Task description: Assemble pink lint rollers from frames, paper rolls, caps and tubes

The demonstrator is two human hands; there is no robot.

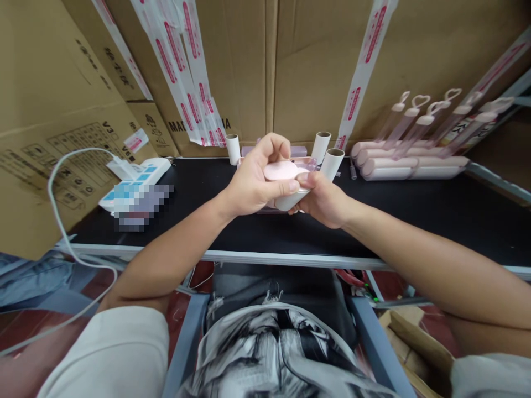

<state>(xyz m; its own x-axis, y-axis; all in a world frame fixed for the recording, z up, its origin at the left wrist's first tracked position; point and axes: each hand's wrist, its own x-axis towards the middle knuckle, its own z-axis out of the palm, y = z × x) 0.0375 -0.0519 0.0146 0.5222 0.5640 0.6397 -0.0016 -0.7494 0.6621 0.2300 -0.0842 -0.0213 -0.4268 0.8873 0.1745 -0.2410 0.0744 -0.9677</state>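
Above the black table, my left hand (pixel 255 179) is closed around a pale pink oval piece (pixel 280 170), its thumb pressed along the near side. My right hand (pixel 326 199) meets it from the right and is closed on a white paper roll (pixel 291 200) just beneath the pink piece. Fingers cover much of both, so I cannot tell whether they are joined. Just behind my right hand leans another white roll (pixel 333 163) with a brown core. Partly hidden behind my hands is a pink and clear plastic part (pixel 305 162).
White rolls stand upright at the back, one on the left (pixel 233 149) and another on the right (pixel 321 146). Several pink lint rollers (pixel 410 166) with heart-shaped loops lie at the right. A power strip (pixel 145 177) with a white cable (pixel 53 204) sits left. Cardboard (pixel 307 72) walls the back.
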